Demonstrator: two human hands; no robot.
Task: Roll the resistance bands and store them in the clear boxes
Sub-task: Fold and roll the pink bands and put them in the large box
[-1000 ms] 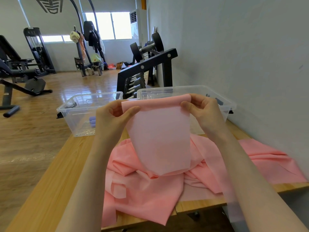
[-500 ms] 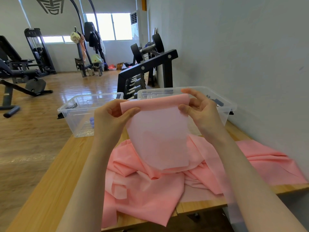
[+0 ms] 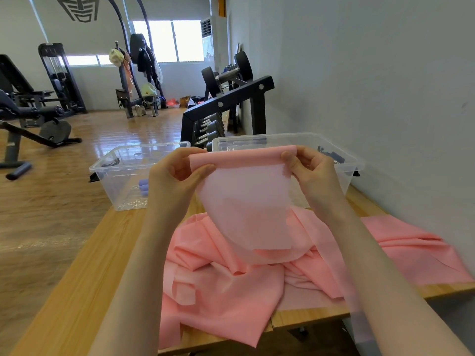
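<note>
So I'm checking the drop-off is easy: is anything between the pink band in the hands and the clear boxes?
Nothing visible. Both hands, left and right, hold the pink band up just before the open, lidless clear boxes, with only air between.

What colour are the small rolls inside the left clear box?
Pale purple-blue rolls, seen through the left clear box in the head view.

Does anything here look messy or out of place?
Yes: the pink band lies in a crumpled heap on the table, and part of it hangs over the near edge. Only its top end is held up flat, between the left hand and right hand.
</note>
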